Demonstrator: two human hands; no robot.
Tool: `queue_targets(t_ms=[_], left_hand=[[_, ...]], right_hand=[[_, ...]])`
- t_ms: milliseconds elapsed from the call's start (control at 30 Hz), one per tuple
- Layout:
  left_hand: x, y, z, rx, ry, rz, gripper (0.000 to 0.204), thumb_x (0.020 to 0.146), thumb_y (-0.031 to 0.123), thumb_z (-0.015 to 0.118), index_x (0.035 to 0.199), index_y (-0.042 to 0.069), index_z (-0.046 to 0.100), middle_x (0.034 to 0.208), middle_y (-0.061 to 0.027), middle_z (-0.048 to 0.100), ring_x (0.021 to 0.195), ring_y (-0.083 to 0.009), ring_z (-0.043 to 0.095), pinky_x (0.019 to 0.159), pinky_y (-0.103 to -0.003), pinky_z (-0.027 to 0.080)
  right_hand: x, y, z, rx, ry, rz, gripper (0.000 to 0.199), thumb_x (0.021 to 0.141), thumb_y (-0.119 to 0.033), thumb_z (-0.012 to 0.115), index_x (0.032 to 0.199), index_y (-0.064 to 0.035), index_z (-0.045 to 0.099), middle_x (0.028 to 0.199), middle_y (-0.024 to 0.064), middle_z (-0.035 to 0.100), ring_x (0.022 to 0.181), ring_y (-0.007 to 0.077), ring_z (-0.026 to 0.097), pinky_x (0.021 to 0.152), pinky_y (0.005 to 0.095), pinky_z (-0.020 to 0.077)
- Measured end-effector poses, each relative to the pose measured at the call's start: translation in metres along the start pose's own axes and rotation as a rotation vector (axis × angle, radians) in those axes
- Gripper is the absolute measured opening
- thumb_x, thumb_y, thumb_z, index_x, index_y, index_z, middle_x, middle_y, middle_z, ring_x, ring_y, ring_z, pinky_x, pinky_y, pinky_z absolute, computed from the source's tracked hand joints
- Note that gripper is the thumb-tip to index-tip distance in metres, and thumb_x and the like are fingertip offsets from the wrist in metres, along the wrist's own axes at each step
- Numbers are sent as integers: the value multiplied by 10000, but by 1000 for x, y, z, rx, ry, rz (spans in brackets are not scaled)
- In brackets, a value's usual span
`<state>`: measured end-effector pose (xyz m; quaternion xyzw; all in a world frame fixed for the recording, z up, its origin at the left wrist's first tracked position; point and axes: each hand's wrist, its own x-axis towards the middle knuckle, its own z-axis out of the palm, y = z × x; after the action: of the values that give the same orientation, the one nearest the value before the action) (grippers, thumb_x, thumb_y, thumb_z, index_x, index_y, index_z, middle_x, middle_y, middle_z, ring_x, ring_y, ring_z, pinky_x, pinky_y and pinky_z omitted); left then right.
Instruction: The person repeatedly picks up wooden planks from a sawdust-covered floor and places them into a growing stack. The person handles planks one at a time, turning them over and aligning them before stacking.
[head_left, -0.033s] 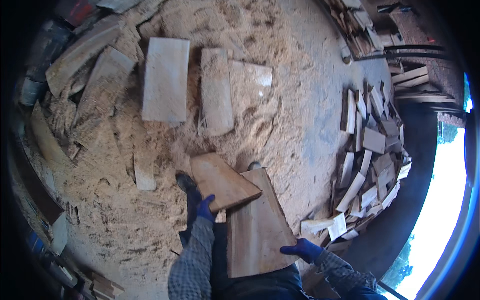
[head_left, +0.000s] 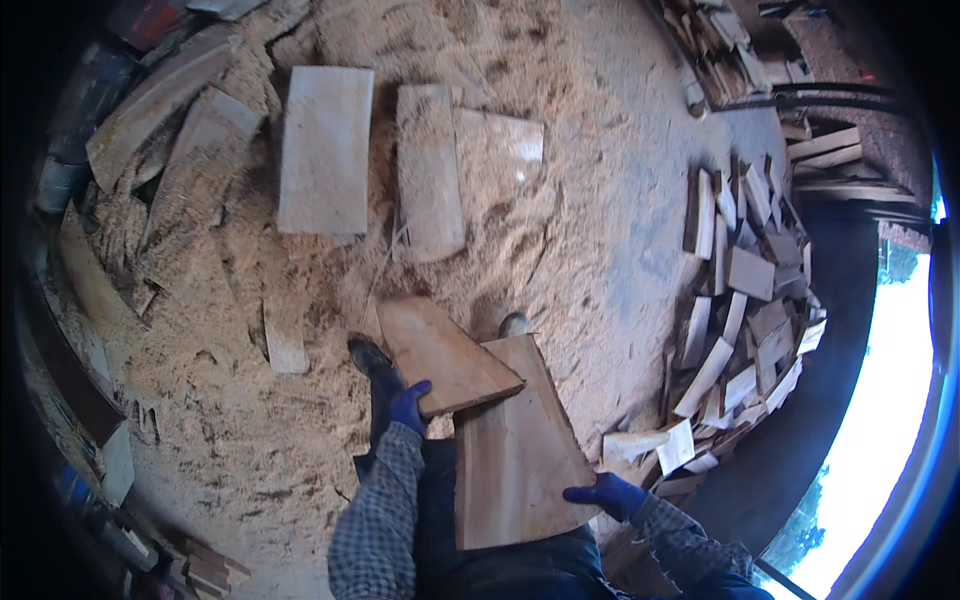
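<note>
The left hand (head_left: 408, 403) grips a smaller wooden slab (head_left: 443, 352) and the right hand (head_left: 607, 493) a larger slab (head_left: 515, 443) (both gloved), carried above the sawdust floor (head_left: 560, 250). Setting them down probably calls for a spot beside the laid planks (head_left: 325, 150).

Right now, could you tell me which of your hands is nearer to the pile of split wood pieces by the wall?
Right. The right hand, gripping the larger board at its lower right edge, sits just below the pile of split wood pieces. The left hand holds the smaller board, farther away across both boards.

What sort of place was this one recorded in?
Most likely a sawmill or woodworking yard: sawdust floor, flat boards lying on it, a heap of wood offcuts, and gloved hands carrying two planks.
</note>
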<state>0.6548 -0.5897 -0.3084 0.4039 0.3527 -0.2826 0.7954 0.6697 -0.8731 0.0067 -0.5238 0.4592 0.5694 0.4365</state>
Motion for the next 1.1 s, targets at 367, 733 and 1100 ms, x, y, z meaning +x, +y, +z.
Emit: queue_targets(t_ms=[367, 733, 1100], left_hand=[[-58, 101, 164, 386, -15, -468, 586, 807, 263, 627, 1271, -43, 441, 1190, -145, 562, 1068, -232, 570, 931, -337, 451], [82, 58, 128, 1326, -87, -449, 548, 799, 426, 650, 1036, -65, 603, 944, -189, 656, 853, -255, 637, 746, -349, 495], [264, 27, 17, 1043, 138, 158, 179, 857, 137, 636, 991, 21, 606, 949, -86, 638, 806, -159, 572, 728, -322, 496]], right_hand=[[221, 64, -147, 5, -242, -216, 602, 775, -479, 666, 1131, 1, 590, 977, 98, 654, 847, 159, 612, 739, 325, 499], [278, -79, -137, 423, -227, -388, 548, 716, -222, 788, 1153, 9, 551, 1011, 97, 635, 896, 218, 627, 742, 376, 527], [291, -74, -131, 740, -270, -34, 562, 765, -156, 730, 1246, 1, 484, 1055, 111, 631, 938, 207, 623, 841, 341, 510]])
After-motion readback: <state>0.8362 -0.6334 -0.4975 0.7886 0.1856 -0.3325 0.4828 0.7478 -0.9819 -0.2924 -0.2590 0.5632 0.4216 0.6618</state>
